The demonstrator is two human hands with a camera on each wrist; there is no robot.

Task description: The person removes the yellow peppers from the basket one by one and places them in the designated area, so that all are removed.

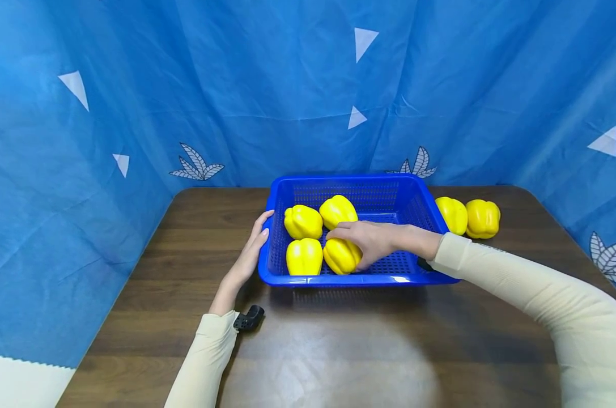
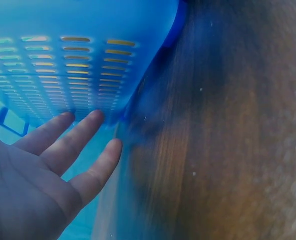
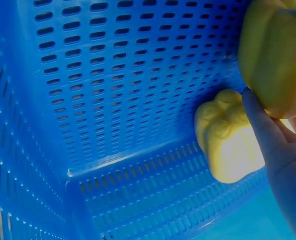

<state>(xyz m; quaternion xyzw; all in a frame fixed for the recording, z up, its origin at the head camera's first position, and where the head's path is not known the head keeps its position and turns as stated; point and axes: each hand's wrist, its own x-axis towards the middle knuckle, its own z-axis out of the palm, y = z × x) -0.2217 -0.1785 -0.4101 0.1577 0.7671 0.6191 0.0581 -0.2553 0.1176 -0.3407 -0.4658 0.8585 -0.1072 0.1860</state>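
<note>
A blue plastic basket (image 1: 359, 280) with slotted walls stands on the table. My right hand (image 1: 371, 241) reaches inside and grips a yellow bell pepper (image 1: 340, 258), fingers and thumb around its sides. In the right wrist view, the held pepper (image 3: 272, 60) is close to the fingers, with another pepper (image 3: 230, 145) lying beyond it. Beside it in the basket are a front-left pepper (image 1: 304, 258), a back-left pepper (image 1: 303, 221) and a back pepper (image 1: 338, 209). At the basket's left side, my left hand (image 1: 249, 252) rests with extended fingers; the left wrist view shows them along the slotted outer wall (image 2: 73, 75).
Two more yellow bell peppers, one nearer (image 1: 451, 215) and one farther right (image 1: 483, 219), sit on the brown wooden table (image 1: 175, 283) just outside the basket's right wall. Behind the table hangs a blue curtain (image 1: 287, 90) with white shapes.
</note>
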